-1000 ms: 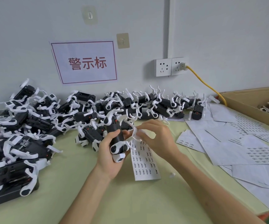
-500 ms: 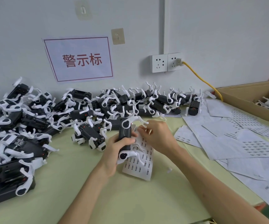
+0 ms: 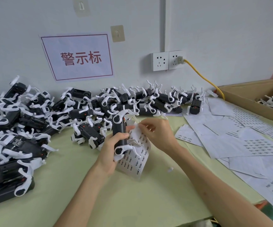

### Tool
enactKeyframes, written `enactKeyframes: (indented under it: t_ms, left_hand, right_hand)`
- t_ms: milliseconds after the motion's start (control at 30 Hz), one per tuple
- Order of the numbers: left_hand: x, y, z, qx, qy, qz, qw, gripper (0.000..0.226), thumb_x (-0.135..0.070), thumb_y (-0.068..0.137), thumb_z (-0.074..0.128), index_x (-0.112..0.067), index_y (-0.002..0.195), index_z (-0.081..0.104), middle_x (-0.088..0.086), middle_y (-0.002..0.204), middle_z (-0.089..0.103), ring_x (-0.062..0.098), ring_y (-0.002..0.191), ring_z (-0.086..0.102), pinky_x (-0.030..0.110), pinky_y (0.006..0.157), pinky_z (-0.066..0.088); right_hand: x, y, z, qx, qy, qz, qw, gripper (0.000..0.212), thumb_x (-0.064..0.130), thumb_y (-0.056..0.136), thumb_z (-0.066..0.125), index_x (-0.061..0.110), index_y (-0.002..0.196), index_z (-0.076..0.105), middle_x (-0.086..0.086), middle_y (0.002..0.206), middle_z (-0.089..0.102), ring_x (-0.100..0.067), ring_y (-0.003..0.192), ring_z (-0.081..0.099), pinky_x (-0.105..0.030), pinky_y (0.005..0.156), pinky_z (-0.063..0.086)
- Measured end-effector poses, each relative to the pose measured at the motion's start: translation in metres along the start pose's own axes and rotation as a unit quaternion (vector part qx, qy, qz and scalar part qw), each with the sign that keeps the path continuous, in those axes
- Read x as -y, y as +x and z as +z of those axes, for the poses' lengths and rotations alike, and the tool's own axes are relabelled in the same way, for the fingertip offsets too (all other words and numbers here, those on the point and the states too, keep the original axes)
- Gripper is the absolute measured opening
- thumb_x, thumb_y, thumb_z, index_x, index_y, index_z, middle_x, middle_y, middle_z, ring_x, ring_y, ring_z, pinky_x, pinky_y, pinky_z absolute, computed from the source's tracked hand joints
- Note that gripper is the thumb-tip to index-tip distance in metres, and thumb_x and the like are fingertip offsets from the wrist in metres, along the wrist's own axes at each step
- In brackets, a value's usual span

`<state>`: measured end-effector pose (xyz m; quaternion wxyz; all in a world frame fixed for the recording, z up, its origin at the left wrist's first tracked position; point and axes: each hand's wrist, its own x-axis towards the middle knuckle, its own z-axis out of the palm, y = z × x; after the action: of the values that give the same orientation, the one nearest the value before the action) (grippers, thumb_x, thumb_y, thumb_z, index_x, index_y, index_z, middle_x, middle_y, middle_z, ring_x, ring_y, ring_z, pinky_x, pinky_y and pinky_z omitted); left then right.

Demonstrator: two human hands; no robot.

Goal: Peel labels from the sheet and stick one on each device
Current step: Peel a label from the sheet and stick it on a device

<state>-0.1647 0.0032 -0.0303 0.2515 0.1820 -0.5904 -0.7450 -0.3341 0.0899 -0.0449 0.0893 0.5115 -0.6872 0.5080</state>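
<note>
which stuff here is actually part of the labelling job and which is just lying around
Part of the job:
- black and white plastic device gripped in the left hand
- white paper label sheet, its top edge pinched by the right hand
- heap of black and white devices along the wall

Just lying about:
- spent white backing sheets
- brown cardboard box
- yellow cable
- red-lettered wall sign

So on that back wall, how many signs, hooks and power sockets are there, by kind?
Sign: 1
Hooks: 2
Power sockets: 2
Total: 5
</note>
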Motion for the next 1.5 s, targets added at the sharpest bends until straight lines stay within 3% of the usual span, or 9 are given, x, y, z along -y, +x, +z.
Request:
enactKeyframes:
  t_ms: [167,300,767,967,1100,1233,1333,1400,1500]
  left_hand:
    - [0.001,0.0,-0.003,-0.006,-0.009,-0.012,1.0,0.044,-0.029,0.073,0.064,-0.021,0.114,0.079,0.002,0.112,0.072,0.013,0.097,0.068,0.037,0.097,0.043]
    - [0.001,0.0,-0.004,0.01,0.006,0.002,1.0,0.041,-0.03,0.072,0.066,-0.026,0.11,0.081,-0.006,0.121,0.073,0.008,0.093,0.07,0.027,0.087,0.05]
    - [-0.001,-0.004,0.0,0.011,0.067,0.0,0.998,0.053,-0.046,0.06,0.067,-0.032,0.11,0.079,-0.013,0.108,0.073,0.002,0.088,0.07,0.033,0.078,0.038]
    - [-0.001,-0.002,0.0,0.014,0.053,0.008,0.998,0.045,-0.036,0.068,0.069,-0.025,0.11,0.079,-0.01,0.113,0.074,0.008,0.091,0.073,0.03,0.084,0.048]
    - [0.001,0.002,-0.001,-0.028,0.023,0.023,0.999,0.036,-0.029,0.071,0.068,-0.015,0.102,0.078,-0.008,0.103,0.077,0.002,0.087,0.07,0.016,0.069,0.053]
    - [0.003,0.006,-0.002,-0.063,-0.001,0.053,0.997,0.029,-0.03,0.072,0.068,-0.013,0.094,0.075,-0.01,0.096,0.077,0.002,0.088,0.069,0.015,0.073,0.054]
    - [0.001,0.006,-0.004,-0.059,-0.057,0.059,0.995,0.027,-0.029,0.076,0.066,-0.009,0.095,0.071,-0.002,0.112,0.078,0.01,0.105,0.071,0.022,0.086,0.056]
    - [0.0,0.006,-0.006,-0.028,-0.087,0.03,0.995,0.027,-0.032,0.081,0.063,-0.01,0.095,0.066,0.007,0.126,0.073,0.02,0.121,0.067,0.034,0.103,0.048]
    - [-0.002,0.004,-0.008,0.009,-0.149,-0.005,0.989,0.026,-0.033,0.083,0.063,-0.009,0.092,0.061,0.016,0.132,0.069,0.025,0.124,0.067,0.039,0.105,0.035]
  right_hand:
    - [0.0,0.0,-0.001,0.0,0.016,0.008,1.0,0.014,0.018,0.085,0.079,0.024,0.097,0.077,0.02,0.078,0.07,-0.001,0.072,0.065,-0.01,0.066,0.048]
    - [0.001,0.0,0.0,-0.002,0.008,-0.01,1.0,0.009,0.018,0.086,0.079,0.023,0.093,0.079,0.027,0.078,0.066,0.001,0.072,0.063,-0.007,0.064,0.045]
    - [0.002,0.001,0.001,-0.024,-0.007,-0.012,1.0,0.013,0.015,0.083,0.074,0.023,0.073,0.071,0.03,0.069,0.063,0.004,0.067,0.061,-0.007,0.06,0.043]
    - [-0.003,0.003,-0.003,-0.047,0.03,0.039,0.998,0.013,0.011,0.091,0.07,0.022,0.085,0.074,0.016,0.07,0.069,-0.005,0.065,0.067,-0.011,0.062,0.048]
    - [0.0,0.004,-0.004,-0.081,0.058,0.043,0.994,0.017,0.007,0.092,0.07,0.022,0.091,0.076,0.012,0.075,0.073,-0.006,0.069,0.07,-0.012,0.067,0.051]
    - [0.004,0.004,-0.007,-0.094,0.09,0.053,0.99,0.026,0.005,0.09,0.072,0.03,0.088,0.074,0.017,0.079,0.074,-0.005,0.071,0.072,-0.013,0.072,0.053]
    - [0.008,0.003,-0.007,-0.084,0.112,0.055,0.989,0.027,0.003,0.089,0.073,0.03,0.091,0.075,0.018,0.084,0.075,-0.007,0.078,0.073,-0.021,0.077,0.057]
    - [0.011,0.003,-0.008,-0.077,0.128,0.058,0.987,0.031,0.003,0.088,0.074,0.034,0.095,0.074,0.018,0.088,0.076,-0.007,0.083,0.073,-0.022,0.079,0.057]
    - [0.015,0.002,-0.009,-0.063,0.151,0.058,0.985,0.035,0.002,0.086,0.075,0.035,0.098,0.073,0.017,0.089,0.076,-0.005,0.085,0.072,-0.018,0.077,0.055]
